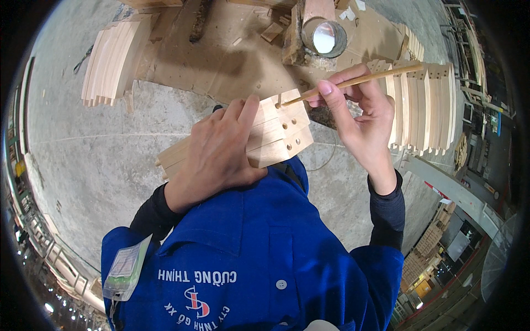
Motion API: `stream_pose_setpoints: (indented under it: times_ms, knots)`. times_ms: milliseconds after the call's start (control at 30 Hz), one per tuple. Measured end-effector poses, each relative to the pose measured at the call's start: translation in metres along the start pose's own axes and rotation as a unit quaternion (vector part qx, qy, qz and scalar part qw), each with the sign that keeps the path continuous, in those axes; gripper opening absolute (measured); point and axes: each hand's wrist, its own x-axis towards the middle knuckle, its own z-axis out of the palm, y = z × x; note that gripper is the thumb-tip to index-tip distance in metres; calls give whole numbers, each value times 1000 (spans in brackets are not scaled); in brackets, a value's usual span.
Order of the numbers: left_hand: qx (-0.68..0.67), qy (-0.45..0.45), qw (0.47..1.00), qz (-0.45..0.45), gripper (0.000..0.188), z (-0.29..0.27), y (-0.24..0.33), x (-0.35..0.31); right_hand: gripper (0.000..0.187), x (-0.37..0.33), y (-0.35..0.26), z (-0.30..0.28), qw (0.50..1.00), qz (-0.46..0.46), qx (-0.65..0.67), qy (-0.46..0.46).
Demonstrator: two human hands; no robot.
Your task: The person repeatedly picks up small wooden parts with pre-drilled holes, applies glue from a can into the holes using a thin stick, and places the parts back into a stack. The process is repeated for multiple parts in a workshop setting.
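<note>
My left hand (218, 146) is wrapped over several wooden pieces (265, 157) stacked side by side, held slantwise in front of my chest. Their cut ends face right and up, and each shows drilled round holes. Between the thumb and fingers of my right hand (361, 107) is a thin wooden stick (359, 80), closed in a pencil-like grip. Its lower left tip is at a hole in the piece farthest from me; whether it goes inside I cannot tell. The other end points up to the right.
Beyond my hands, a round container (324, 38) with white contents stands by a worn wooden block (294, 38) on brown cardboard (237, 71). Rows of similar wooden pieces stand at the left (118, 60) and right (422, 107). A pale beam (452, 190) runs along the right.
</note>
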Motion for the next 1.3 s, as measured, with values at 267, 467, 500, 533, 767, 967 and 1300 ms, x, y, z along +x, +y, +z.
stream_pose_setpoints:
  times_ms: [267,467,500,533,767,967,1300]
  knots:
    - [1,19,1000,14,94,-2,-4,4,14,8,-1,2,999,27,34,15]
    - [-16,25,999,15,93,-8,-13,0,10,15,-5,6,999,21,33,5]
    - [-17,20,1000,16,92,-11,-16,0,9,18,-5,11,998,19,58,15]
    - [-15,19,1000,11,92,-12,-19,-1,8,21,-6,12,998,16,52,18]
    - [-64,10,992,-109,98,-52,-66,-2,10,35,0,0,990,47,83,100]
    - [18,163,966,-200,89,-103,-186,2,16,44,11,-3,978,59,76,184]
    - [159,208,917,-302,105,-129,-379,75,19,56,-7,12,963,82,43,253]
